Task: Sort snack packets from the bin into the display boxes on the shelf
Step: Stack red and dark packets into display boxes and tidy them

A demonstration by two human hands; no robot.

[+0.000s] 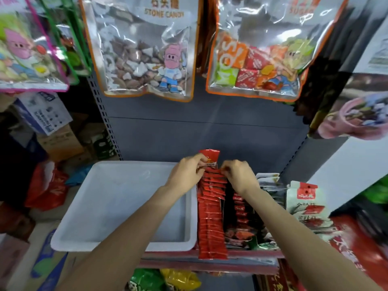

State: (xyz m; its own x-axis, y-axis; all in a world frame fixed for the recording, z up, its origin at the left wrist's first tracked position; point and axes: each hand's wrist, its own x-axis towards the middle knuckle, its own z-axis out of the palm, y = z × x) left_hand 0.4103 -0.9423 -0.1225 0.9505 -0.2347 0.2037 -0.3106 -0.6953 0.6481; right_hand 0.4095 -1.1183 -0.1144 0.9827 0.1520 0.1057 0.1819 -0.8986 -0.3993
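- A wide, shallow white plastic bin (88,206) sits on the shelf; everything below is placed against it.
- Just to the right of the bin's right wall stands a long row of small red foil snack packets (211,217), packed upright one behind another and running from the shelf's front edge toward the back.
- The left hand (185,175) reaches over the bin's far right corner, fingers curled and pinching a red snack packet with a white band (209,157) that stands up at the far end of the red row.
- The right hand (239,175) is just right of the left one, past the bin's far right corner, its fingers curled down onto the tops of the rearmost packets in the red row; whether it truly pinches one is hard to tell.
- Right of the red row, farther from the bin, is a row of dark packets with red labels (240,215), crossed by the right forearm.
- Farther right again stand white-and-grey pouches with red tops (304,198).
- Above the bin, against the grey back panel (210,131), hang a clear bag of stone-shaped candy (144,49) and, to its right, a clear bag of bright wrapped sweets (258,47).
- Left of the bin, cardboard boxes (60,141) and a red plastic bag (48,185) are stacked.
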